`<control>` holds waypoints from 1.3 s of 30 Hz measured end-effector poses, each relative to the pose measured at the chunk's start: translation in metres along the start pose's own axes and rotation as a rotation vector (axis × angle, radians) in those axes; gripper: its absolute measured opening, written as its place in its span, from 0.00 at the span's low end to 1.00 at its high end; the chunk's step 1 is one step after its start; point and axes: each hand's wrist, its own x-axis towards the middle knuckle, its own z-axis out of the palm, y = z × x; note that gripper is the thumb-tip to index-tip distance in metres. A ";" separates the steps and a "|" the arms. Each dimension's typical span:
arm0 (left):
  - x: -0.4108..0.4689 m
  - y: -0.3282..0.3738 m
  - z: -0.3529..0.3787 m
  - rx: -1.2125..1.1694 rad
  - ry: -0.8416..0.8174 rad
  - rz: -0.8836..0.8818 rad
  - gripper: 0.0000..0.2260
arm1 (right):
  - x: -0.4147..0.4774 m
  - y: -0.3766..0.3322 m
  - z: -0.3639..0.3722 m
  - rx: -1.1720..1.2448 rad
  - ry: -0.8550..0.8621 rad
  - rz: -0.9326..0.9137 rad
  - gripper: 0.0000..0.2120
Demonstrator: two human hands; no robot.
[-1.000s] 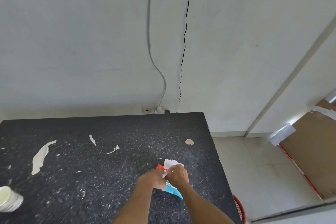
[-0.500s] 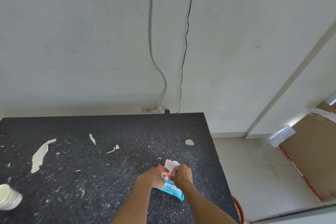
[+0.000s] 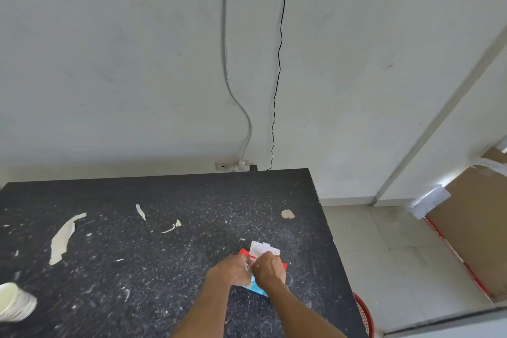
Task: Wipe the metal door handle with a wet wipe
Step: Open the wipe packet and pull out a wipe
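I am at the first step — getting a wipe out of the pack (image 3: pixel 253 287), which lies flat on the black table (image 3: pixel 142 255) near its right edge. Its white flip lid (image 3: pixel 264 248) stands open on the far side of the pack. My left hand (image 3: pixel 233 271) rests on the pack's left part, fingers curled down on it, pinning it as far as I can judge. My right hand (image 3: pixel 270 269) sits just beside it over the opening, fingertips pinched together there; whether they already have a wipe between them I cannot tell, for my knuckles hide it.

Next, I reckon, comes a steady upward pull with the right while the left keeps the pack down, so only one sheet comes free. Then the handle must be found — no door handle shows anywhere here.

The table is dusty and speckled, with pale peeled patches well to the left of the pack. A white cup (image 3: pixel 13 304) stands far left of it at the frame's edge. Beyond the pack rises a pale wall with two cables (image 3: pixel 278 63) running down to a socket strip (image 3: pixel 233 165). Right of the pack lie a tiled floor, cardboard (image 3: pixel 477 228) and a red basket (image 3: pixel 366 315).
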 end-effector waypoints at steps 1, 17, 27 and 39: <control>0.001 -0.001 0.000 -0.002 0.000 -0.004 0.23 | 0.000 0.000 0.000 -0.005 -0.003 0.002 0.12; 0.002 0.003 0.005 0.013 -0.011 -0.057 0.24 | 0.008 0.009 -0.001 0.013 -0.039 -0.117 0.16; 0.003 0.003 0.004 0.017 -0.021 -0.048 0.22 | 0.006 0.007 0.003 -0.033 -0.016 -0.075 0.14; 0.002 0.004 0.007 -0.061 -0.025 -0.072 0.24 | 0.003 0.006 0.000 0.033 -0.005 0.013 0.15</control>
